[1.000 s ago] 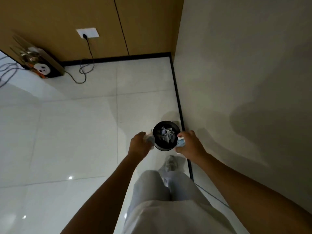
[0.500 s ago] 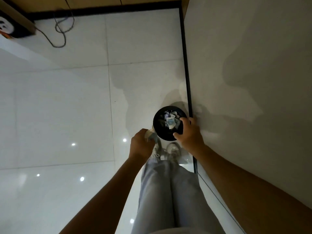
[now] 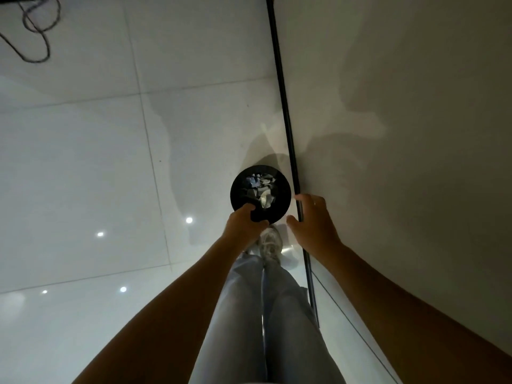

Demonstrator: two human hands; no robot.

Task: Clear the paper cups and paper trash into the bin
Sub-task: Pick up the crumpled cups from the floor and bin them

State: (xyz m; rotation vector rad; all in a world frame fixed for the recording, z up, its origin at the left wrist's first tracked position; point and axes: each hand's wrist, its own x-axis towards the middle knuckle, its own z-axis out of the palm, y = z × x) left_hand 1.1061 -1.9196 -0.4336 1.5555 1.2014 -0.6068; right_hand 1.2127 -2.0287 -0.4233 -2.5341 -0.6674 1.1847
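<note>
1. Round black plastic bin (image 3: 282, 202) stands on the glossy white tiled floor (image 3: 83, 162), just beside the black skirting strip (image 3: 282, 92) of the right wall.
2. Crumpled paper trash (image 3: 261, 188) lies inside the bin.
3. Left hand (image 3: 243, 225): fingers curled over the bin's near rim; whether they enclose anything I cannot tell.
4. Right hand (image 3: 314, 221): fingers relaxed, holding nothing, just right of the bin.
5. Dark cable (image 3: 36, 37) lies far left.
</note>
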